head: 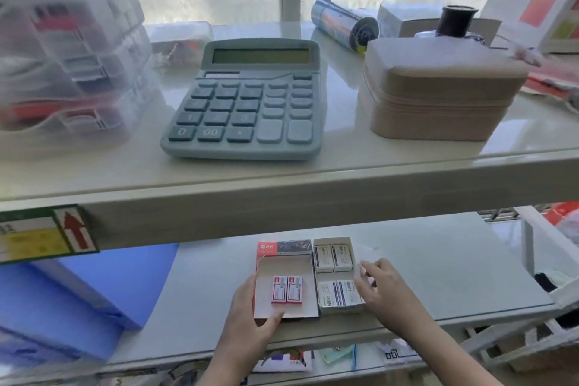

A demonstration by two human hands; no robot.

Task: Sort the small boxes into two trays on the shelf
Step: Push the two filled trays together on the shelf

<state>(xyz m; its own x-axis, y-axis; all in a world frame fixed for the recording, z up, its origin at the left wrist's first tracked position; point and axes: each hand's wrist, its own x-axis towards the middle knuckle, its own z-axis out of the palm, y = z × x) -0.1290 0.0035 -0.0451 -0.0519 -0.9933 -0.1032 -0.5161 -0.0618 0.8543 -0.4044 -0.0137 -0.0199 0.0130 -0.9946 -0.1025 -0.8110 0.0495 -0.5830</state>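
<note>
On the lower shelf (438, 266), pale and glossy, two cardboard trays sit side by side near the front edge. Your left hand (250, 320) clasps the red tray (283, 260) at its near-left corner; two red-labelled boxes (287, 289) lie inside. Your right hand (380, 287) rests with loose, spread fingers against the white tray (332, 241), which holds blue-and-white boxes (336, 276). Their print is too blurred to read. Above, a grey calculator (247, 100) sits on the upper shelf (282, 178) before frosted window glass; a red arrow sticker (73, 229) marks its edge.
</note>
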